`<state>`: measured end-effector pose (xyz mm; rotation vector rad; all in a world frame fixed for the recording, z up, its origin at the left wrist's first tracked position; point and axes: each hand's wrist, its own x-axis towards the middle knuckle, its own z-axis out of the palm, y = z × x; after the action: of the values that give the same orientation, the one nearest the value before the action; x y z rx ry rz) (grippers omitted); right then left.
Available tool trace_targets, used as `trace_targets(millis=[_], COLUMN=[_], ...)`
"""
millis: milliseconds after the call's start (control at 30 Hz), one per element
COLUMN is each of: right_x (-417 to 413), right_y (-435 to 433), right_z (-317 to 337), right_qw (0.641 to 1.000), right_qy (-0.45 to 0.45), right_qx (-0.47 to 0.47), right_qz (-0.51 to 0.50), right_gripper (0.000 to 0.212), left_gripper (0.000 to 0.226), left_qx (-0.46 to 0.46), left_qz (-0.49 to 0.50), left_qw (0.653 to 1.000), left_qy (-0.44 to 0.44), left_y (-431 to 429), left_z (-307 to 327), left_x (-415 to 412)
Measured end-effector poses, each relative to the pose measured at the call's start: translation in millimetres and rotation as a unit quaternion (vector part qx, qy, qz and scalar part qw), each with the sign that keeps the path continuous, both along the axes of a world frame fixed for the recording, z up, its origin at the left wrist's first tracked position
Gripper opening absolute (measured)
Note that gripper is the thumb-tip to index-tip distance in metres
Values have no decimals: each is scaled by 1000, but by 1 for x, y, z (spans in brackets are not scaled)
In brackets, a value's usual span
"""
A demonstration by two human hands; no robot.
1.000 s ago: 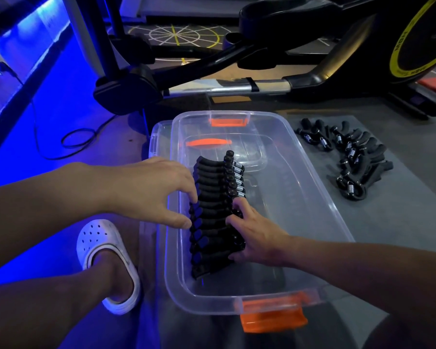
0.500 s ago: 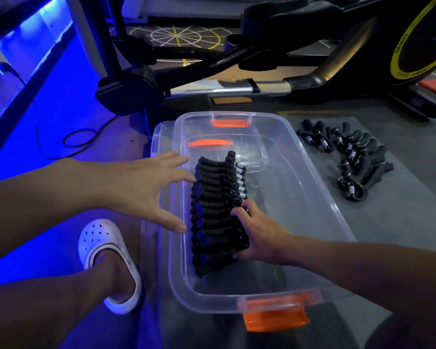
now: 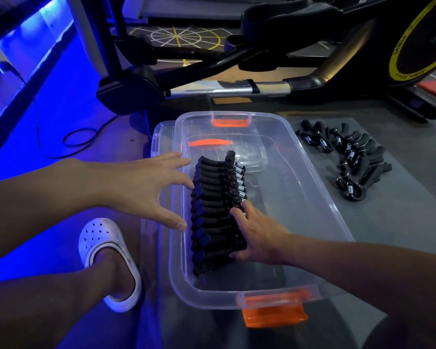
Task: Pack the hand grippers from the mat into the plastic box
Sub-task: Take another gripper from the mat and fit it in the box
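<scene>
Left hand [image 3: 146,190] spread wide over box [image 3: 320,197] edge. Right hand [image 3: 259,235] pressing packed grippers [image 3: 214,212]. More grippers [image 3: 350,162] waiting on mat [image 3: 400,222], right. Bike [image 3: 275,59] behind.

One plastic box [image 3: 310,195]; two hands; one white clog [image 3: 106,260]; one mat [image 3: 400,222]

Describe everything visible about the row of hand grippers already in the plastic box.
The row of hand grippers is black, with dark foam-like handles, blue-tinted end caps on the left and silver coil springs on the right. Packed side by side, they run along the left side of the clear plastic box. The right hand rests against the row's near right side; the left hand is spread open beside it.
</scene>
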<state>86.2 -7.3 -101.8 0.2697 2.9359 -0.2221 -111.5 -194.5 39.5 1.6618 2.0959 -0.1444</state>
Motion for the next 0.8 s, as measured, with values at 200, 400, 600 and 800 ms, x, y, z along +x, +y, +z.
trace_targets(millis=[200, 400, 600, 800], right_x=[-1, -3, -3, -2], right_y=[1, 4, 1, 2], right_z=[8, 8, 9, 9], right_qw=[996, 983, 974, 981], right_qy=[-9, 34, 43, 47], right_qx=[85, 154, 169, 136], right_qz=[16, 93, 142, 128], right_gripper=[93, 74, 53, 60], left_gripper=[89, 87, 86, 86], left_qx=[-5, -11, -15, -18], left_qz=[-5, -7, -3, 1], left_qw=[1000, 1000, 1000, 1000], left_qy=[3, 8, 6, 1], left_y=[4, 4, 4, 3], left_z=[1, 2, 4, 4], left_x=[-2, -1, 0, 1])
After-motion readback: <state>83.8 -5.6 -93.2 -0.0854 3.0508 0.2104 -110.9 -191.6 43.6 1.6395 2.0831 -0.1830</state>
